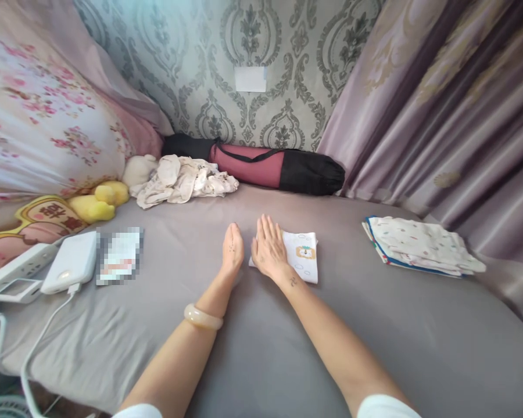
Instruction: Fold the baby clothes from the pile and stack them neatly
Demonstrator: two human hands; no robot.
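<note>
Where the left hand (233,249) stands: edge-on, just left of the white face-print cloth (305,264); fingers together, though I cannot tell how far they curl; it could best serve as a stop for the left corner.
Right hand (269,247): palm down, fingers straight, barely spread, on the cloth; light, even strokes rightward should flatten without shifting folds.
White face-print cloth: under the right hand and out to its right, toward the bed's (261,360) far edge.
Folded printed cloths (422,244): well apart, near the right edge.

Your R hand (270,249) hides pt of folded cloth (304,267); item (119,255) approx 8:30 pixelated, unreadable; cushion (30,235) at 9 o'clock cut by L edge.
</note>
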